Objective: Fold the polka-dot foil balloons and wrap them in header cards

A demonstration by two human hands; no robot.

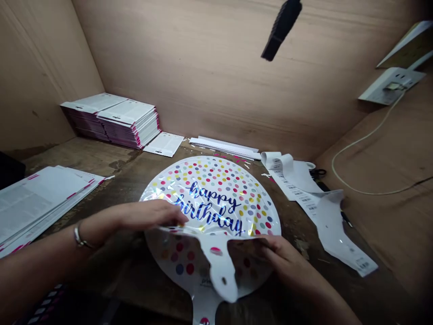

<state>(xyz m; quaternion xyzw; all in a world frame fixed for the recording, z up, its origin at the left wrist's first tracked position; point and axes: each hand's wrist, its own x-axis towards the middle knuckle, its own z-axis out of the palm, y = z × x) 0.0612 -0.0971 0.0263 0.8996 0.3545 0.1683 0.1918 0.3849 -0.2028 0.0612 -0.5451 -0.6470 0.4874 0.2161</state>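
Observation:
A stack of flat round foil balloons (216, 194) with coloured dots and blue "happy birthday" lettering lies on the brown table (111, 162) in front of me. The near edge of the top balloon is folded back, so its white neck tab (221, 271) points toward me. My left hand (149, 215), with a bracelet on the wrist, pinches that folded edge on the left. My right hand (280, 255) grips the same edge on the right, fingers curled over the foil.
Stacks of white printed cards with pink edges sit at back left (115, 118) and near left (40, 198). A curled strip of barcode labels (314, 198), black scissors (317, 172) and a white cable (358, 144) lie at right. Cardboard walls enclose the table.

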